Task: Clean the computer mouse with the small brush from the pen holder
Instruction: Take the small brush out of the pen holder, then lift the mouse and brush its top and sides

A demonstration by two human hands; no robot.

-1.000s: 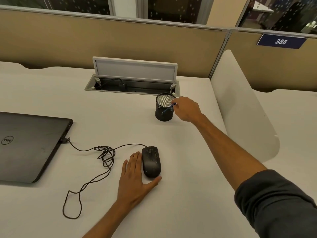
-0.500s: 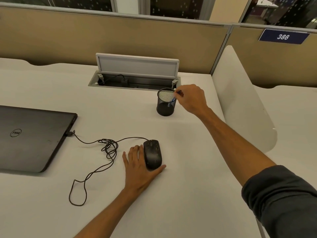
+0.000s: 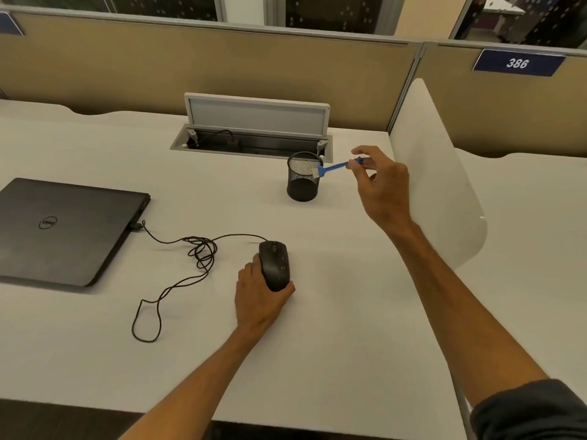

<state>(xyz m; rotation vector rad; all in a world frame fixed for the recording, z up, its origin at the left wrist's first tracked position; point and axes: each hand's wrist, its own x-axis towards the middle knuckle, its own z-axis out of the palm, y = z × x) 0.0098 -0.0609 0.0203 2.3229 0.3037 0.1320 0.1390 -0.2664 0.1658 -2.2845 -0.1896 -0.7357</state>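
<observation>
Black and closed, a laptop (image 3: pixel 60 230) lies at the left of the white desk (image 3: pixel 333 328), its cable (image 3: pixel 178 268) looping to the computer mouse (image 3: pixel 275 265). The left hand (image 3: pixel 257 300) cups the mouse from the left and rear, thumb along its near end. Behind, a black mesh pen holder (image 3: pixel 303 181) stands upright; nothing shows inside it. Just right, the right hand (image 3: pixel 381 188) pinches the small blue brush (image 3: pixel 333 168) by its handle, bristles over the holder's rim.
</observation>
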